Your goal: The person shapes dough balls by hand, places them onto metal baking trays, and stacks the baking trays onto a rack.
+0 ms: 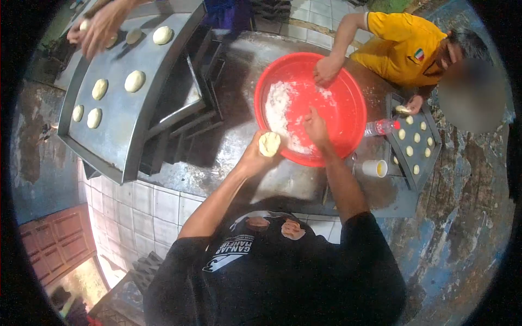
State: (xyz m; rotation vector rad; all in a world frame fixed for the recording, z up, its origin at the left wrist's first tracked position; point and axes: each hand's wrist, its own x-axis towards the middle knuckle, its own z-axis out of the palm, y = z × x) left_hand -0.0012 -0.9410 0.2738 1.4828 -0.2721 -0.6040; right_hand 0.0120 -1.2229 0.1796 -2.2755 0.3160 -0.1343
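A pale piece of dough [269, 144] rests in my left hand [254, 156], whose fingers curl round it at the near left rim of a red basin [356, 98]. White flour [278, 106] lies in the basin, mostly on its left side. My right hand [315, 126] is over the basin's inside, with one finger pointing out and the others folded; whether it holds anything is too small to tell. A co-worker's hand [327, 70] reaches over the basin's far rim.
A large tray [117, 130] with several dough balls stands at the left, with another person's hands [103, 27] above it. On the right are a bottle [380, 127], a white cup [374, 168] and a smaller tray [408, 149] of dough balls, beside the co-worker in yellow [402, 49].
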